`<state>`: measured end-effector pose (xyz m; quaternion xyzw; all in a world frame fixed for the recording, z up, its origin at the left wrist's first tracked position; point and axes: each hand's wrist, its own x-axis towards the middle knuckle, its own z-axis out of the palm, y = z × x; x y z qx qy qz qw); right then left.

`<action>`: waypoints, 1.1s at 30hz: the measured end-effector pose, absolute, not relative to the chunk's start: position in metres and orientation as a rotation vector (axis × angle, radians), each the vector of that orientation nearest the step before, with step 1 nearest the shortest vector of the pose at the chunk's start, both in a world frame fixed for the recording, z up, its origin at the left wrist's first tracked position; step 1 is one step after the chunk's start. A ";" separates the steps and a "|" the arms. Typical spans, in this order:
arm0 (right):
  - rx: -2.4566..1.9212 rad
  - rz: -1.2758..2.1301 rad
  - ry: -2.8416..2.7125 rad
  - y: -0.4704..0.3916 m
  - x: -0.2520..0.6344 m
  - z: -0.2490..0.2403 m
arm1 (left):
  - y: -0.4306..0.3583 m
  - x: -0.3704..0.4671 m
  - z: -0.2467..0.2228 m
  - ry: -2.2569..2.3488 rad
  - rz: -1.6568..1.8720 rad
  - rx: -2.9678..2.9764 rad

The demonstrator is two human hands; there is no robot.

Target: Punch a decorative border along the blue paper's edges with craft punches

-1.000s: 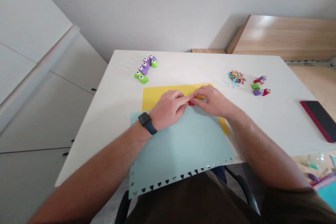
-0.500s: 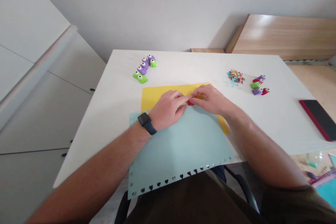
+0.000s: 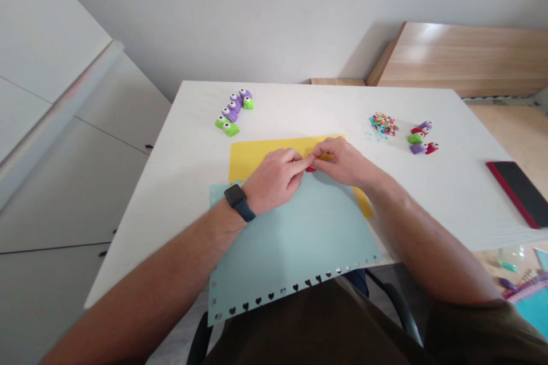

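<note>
A small red lump of modelling clay lies mostly hidden beneath my fingers. My right hand pinches it from the right with thumb and fingertips. From the left, my left hand, with a dark watch on the wrist, presses its index finger on the lump, other fingers curled. Both hands rest where a pale blue sheet, with heart-shaped holes along its near edge, overlaps a yellow sheet. The blue sheet hangs over the table's front edge.
On the white table, several purple and green clay figures with eyes stand back left. To the right are a pile of colourful bits, more eyed clay figures and a black-and-red flat object.
My left index finger and thumb have shifted slightly, and less of the red clay shows. The rest stays in place apart from a small camera shift.
</note>
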<state>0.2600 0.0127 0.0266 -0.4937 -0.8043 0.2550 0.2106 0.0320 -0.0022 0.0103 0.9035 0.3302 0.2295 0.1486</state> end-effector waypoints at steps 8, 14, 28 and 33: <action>-1.366 0.693 -2.254 0.013 0.259 0.027 | 0.003 0.028 0.013 0.964 0.564 2.652; -1.361 0.727 -2.249 0.013 0.259 0.027 | 0.000 0.030 0.020 0.991 0.479 2.695; -1.384 0.773 -2.229 0.015 0.258 0.028 | 0.000 0.031 0.020 0.982 0.440 2.692; -1.398 0.808 -2.216 0.015 0.258 0.028 | 0.001 0.031 0.017 0.978 0.454 2.680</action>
